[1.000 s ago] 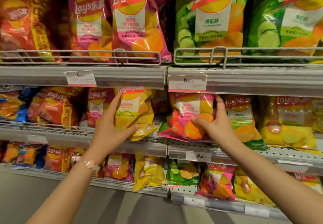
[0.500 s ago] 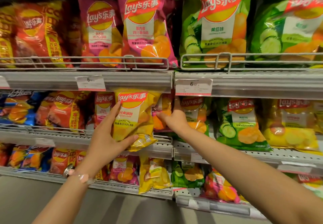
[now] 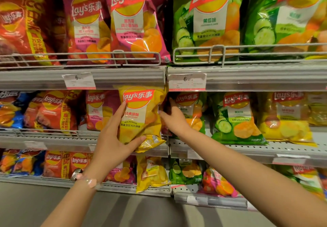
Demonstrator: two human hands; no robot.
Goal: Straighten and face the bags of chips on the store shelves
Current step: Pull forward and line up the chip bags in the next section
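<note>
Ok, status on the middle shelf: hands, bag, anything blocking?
Left hand holds the yellow bag, face out, at shelf front. Right hand reaches in beside it, grip unclear. Green bag alongside; nothing blocking.

Three grey metal shelves run across the view. The top shelf point(image 3: 123, 78), behind a wire rail point(image 3: 113, 57), carries red, magenta and green Lay's bags. The middle shelf point(image 3: 247, 149) bears blue, red, magenta, green and yellow bags. The bottom shelf point(image 3: 53, 182) holds smaller mixed bags. Price tags point(image 3: 187, 82) sit on the shelf edges.
</note>
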